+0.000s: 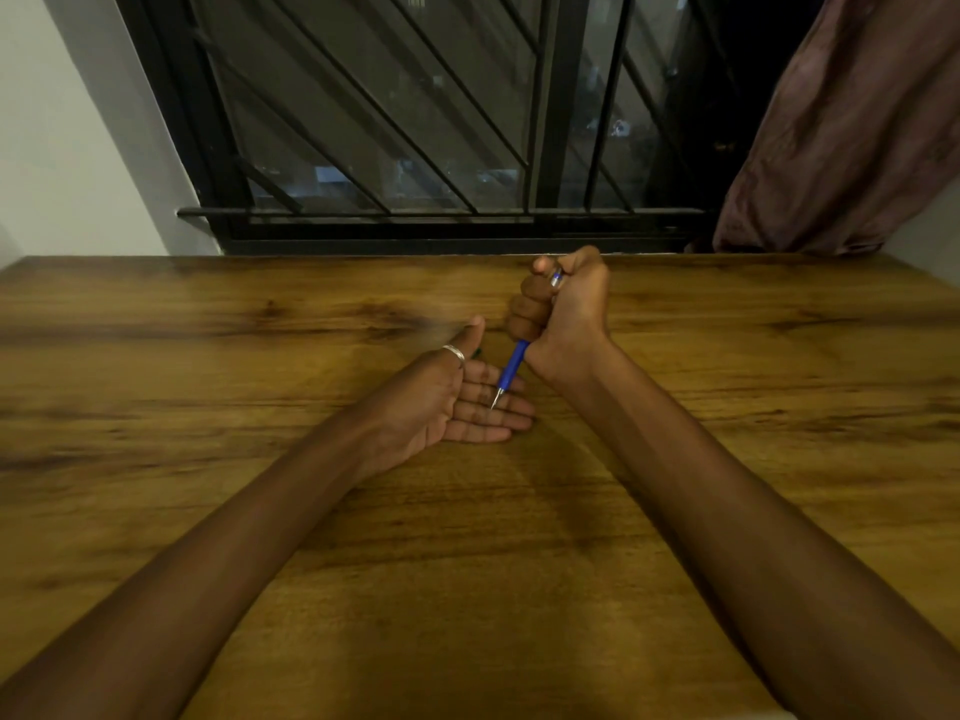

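My right hand (pixel 563 309) grips a blue pen (pixel 511 368) in a fist above the wooden table (pixel 208 511), thumb near the pen's top end. The pen points down and toward me, and its silver tip sits over the fingers of my left hand (pixel 462 402). That left hand lies palm up on the table with straight fingers and the thumb raised; a silver ring is on the thumb. Whether the tip touches the fingers I cannot tell.
A barred black window (pixel 395 122) runs along the table's far edge. A dark reddish curtain (pixel 841 127) hangs at the back right, and a white wall (pixel 57 137) is at the left. A small dark thing shows just behind my left thumb.
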